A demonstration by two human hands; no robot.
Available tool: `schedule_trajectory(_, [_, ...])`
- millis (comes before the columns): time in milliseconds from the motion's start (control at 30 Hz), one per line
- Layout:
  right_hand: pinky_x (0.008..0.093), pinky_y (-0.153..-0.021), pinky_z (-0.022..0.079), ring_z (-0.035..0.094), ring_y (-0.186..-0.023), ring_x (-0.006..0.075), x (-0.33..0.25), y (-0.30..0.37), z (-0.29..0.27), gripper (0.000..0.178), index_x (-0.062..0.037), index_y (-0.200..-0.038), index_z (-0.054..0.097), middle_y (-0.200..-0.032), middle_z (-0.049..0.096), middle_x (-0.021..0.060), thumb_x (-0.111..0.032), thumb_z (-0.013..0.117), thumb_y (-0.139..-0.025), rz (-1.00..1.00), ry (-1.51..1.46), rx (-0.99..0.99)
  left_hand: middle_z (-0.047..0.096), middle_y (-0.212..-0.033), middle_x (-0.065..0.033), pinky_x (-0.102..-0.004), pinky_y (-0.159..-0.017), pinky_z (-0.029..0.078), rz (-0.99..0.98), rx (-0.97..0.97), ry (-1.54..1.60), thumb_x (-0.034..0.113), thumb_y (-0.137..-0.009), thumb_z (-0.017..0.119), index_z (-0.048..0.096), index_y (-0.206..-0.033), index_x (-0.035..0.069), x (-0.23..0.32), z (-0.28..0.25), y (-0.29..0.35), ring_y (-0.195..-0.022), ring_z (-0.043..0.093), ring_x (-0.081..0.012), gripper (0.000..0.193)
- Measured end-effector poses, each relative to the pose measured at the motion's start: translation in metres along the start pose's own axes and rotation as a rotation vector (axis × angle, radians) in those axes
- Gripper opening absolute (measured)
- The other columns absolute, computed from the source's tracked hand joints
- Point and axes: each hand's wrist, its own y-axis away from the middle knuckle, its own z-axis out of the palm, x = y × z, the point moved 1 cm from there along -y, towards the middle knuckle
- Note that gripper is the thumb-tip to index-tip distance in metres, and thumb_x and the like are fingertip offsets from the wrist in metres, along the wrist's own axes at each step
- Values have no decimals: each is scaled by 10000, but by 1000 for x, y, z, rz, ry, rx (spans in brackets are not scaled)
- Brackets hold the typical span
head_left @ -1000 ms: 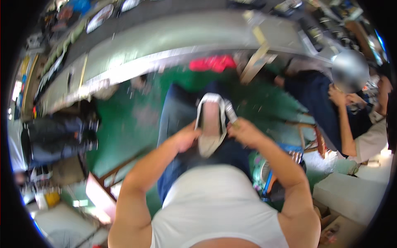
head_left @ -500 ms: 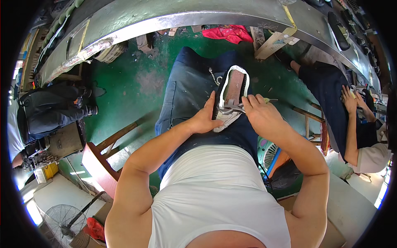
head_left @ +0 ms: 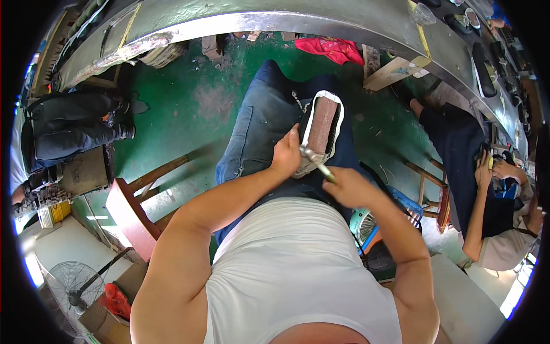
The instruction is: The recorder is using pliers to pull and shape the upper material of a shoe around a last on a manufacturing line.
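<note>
- Two hands engaged: the left hand [head_left: 285,152] is wrapped against the shoe's left side, its far fingers partly hidden; the right hand [head_left: 348,187] is closed round the handle of a hand tool [head_left: 325,170].
- Tool: metal head at the shoe's near end; pattern too small to confirm.
- Shoe [head_left: 322,123]: held over the lap, slightly tilted, its long brown panel [head_left: 323,123] facing up inside a white border [head_left: 340,121]; dark sides, off-white near end.
- Handling, as judged: light enough for one hand; panel firm, border and sides softer and liable to dent or soil. Low slip risk if dry, though it could pivot under a push from the tool.
- Recommended hold: the firm long sides, around mid-length, fingers clear of the border and tool head.
- Surroundings: jeans [head_left: 243,137] beneath; red cloth [head_left: 332,50] on the green floor [head_left: 172,109], under the metal bench [head_left: 269,20].
</note>
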Motion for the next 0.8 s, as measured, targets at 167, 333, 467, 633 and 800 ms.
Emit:
schedule_trajectory(167, [491, -833, 516, 610, -1013, 449, 18, 1, -18, 395, 30, -1239, 536, -1115, 624, 251, -136, 624, -891, -208, 340, 329, 531, -1365, -308, -418, -1094, 403, 236, 12, -141, 274, -1059, 350, 481, -1382, -86, -4, -4, 0, -1296, 505, -424, 502])
schedule_trajectory(333, [483, -793, 537, 639, -995, 408, 22, -15, -25, 337, 9, -1212, 548, -1091, 632, 220, -113, 609, -903, -54, 541, 485, 359, -1507, -297, -425, -1100, 405, 648, -98, -467, 211, -1014, 466, 420, -1467, 10, 8, -7, 1, -1383, 397, -431, 497])
schedule_trajectory(467, [464, -745, 543, 661, -859, 393, 57, -11, -9, 215, -6, -1065, 566, -972, 655, 220, -140, 618, -905, -42, 378, 511, 225, -1558, -301, -448, -1097, 412, 702, -309, -724, 229, -1000, 504, 415, -1505, 189, 28, -15, -2, -1395, 359, -464, 514])
schedule_trajectory(633, [474, -743, 521, 636, -807, 440, 40, -4, -59, 244, -11, -983, 571, -870, 645, 252, -239, 637, -928, 304, -158, -13, 205, -1556, -320, -459, -1087, 425, 601, -393, -764, 248, -998, 510, 381, -1521, 192, 38, -21, -6, -1392, 358, -475, 541])
schedule_trajectory(800, [508, -761, 497, 632, -854, 470, 39, -32, -50, 327, 12, -971, 556, -861, 645, 288, -315, 563, -981, -19, 99, 489, 190, -1541, -357, -467, -1076, 436, 555, -453, -871, 307, -988, 529, 344, -1536, 210, 66, -16, -8, -1397, 347, -482, 586])
